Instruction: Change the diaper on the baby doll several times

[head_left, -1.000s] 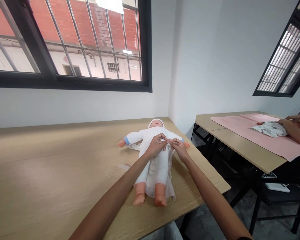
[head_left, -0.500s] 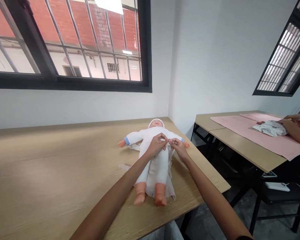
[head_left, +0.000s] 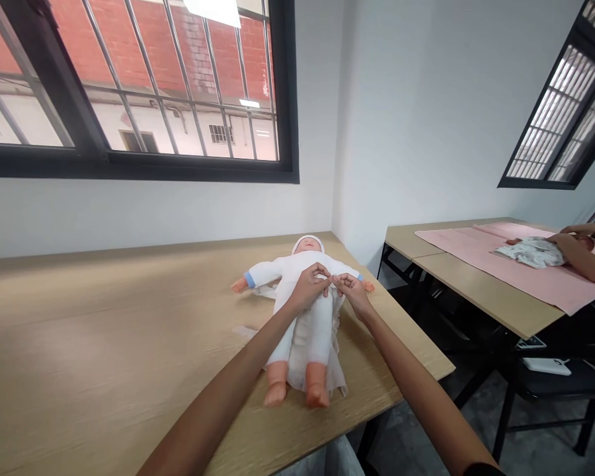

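Observation:
A baby doll (head_left: pixel 319 330) in a white outfit with blue cuffs and a white cap lies on its back, arms spread. Sheer white fabric (head_left: pixel 336 380) is spread beneath it. Over the doll's waist, my left hand (head_left: pixel 311 285) has its thumb and fingers pinched together. Close against it, my right hand (head_left: pixel 351 291) is pinched too, at the doll's side near the edge of the white fabric. The fingertips of both hands nearly meet. What lies between them is too small to make out.
The doll rests near the right edge of a wooden table (head_left: pixel 104 350) below a barred window. At right, another person's hands (head_left: pixel 575 244) handle a patterned white cloth (head_left: pixel 531 252) on a pink mat (head_left: pixel 456 241). A black chair (head_left: pixel 565 383) stands below.
The view has shifted very slightly. Both hands stay pinched at nearly the same spot over the doll, with only tiny finger movement.

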A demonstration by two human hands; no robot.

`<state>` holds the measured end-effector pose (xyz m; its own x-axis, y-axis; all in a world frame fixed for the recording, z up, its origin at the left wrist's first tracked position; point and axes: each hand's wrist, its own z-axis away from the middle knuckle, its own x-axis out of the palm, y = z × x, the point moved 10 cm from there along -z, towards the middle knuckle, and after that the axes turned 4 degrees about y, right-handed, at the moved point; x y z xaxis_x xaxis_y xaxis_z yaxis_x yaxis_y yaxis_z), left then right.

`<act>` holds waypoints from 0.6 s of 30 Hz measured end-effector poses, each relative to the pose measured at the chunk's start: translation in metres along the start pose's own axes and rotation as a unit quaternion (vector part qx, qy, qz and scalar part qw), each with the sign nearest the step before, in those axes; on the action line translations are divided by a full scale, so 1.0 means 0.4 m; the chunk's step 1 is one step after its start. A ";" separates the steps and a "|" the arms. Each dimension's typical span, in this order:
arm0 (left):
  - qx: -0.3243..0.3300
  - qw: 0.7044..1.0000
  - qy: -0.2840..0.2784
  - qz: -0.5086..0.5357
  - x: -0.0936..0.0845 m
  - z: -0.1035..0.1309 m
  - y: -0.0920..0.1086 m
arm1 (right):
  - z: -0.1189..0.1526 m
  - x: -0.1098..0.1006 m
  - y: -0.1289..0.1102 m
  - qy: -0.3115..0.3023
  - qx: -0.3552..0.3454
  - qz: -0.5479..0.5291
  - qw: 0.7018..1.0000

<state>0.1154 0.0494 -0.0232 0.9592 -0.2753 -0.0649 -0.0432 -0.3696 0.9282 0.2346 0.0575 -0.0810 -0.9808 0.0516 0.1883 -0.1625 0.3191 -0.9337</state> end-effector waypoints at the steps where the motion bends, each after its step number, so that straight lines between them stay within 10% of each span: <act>1: 0.001 1.000 0.001 0.000 -0.001 0.000 -0.001 | 0.000 0.000 0.000 -0.001 -0.001 0.000 1.000; 18: 0.005 1.000 -0.017 -0.012 0.006 0.001 -0.001 | 0.003 -0.001 -0.002 -0.004 -0.009 0.014 1.000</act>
<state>0.1176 0.0488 -0.0238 0.9499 -0.2962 -0.0995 -0.0232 -0.3846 0.9228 0.2352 0.0561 -0.0809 -0.9858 0.0528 0.1593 -0.1329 0.3346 -0.9330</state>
